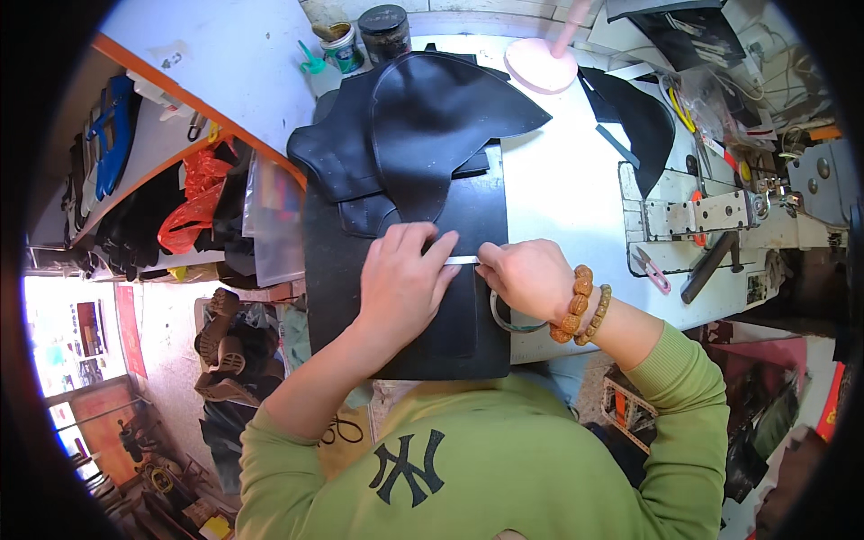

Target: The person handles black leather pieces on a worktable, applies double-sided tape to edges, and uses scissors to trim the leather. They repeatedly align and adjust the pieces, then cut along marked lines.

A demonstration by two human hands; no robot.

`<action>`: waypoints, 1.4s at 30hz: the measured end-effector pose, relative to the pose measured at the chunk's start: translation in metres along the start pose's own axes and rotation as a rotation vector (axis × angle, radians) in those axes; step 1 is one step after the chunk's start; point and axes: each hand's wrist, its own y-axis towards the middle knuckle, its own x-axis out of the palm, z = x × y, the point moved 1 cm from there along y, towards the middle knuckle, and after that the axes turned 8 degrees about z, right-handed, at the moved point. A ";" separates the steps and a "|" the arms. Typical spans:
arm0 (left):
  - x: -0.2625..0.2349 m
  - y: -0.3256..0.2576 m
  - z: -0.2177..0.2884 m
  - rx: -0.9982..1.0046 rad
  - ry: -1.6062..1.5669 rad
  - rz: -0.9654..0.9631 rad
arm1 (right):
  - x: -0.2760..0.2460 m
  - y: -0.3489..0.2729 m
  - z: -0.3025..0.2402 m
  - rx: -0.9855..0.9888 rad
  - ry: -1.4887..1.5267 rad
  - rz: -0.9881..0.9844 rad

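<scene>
A short white tape strip (462,260) stretches between my hands over a black board. My left hand (405,281) lies low over the black material, its thumb and fingers closed on the strip's left end. At the other end my right hand (524,277) is closed, with a narrow tape roll (515,326) hanging beneath it as a thin ring. Under the hands lies a narrow black piece (454,315), hard to tell from the dark board (396,346). Just beyond my fingers, large black leather-like panels (441,117) are stacked.
A pink stand (540,67), a dark jar (384,34) and a small tub (340,47) stand at the back. To the right are a sewing machine (702,214), thread snips (652,270), a hammer (709,268) and another black panel (641,135). A shelf (207,99) borders the left.
</scene>
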 end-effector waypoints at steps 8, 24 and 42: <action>0.017 0.004 -0.003 -0.187 -0.307 -0.235 | -0.011 -0.004 -0.001 -0.019 -0.009 0.104; -0.005 0.016 -0.030 -0.783 -1.075 0.102 | -0.049 -0.036 0.086 0.421 -0.391 0.204; -0.019 0.025 0.041 0.150 -0.130 0.342 | -0.016 -0.028 -0.028 0.381 1.090 0.486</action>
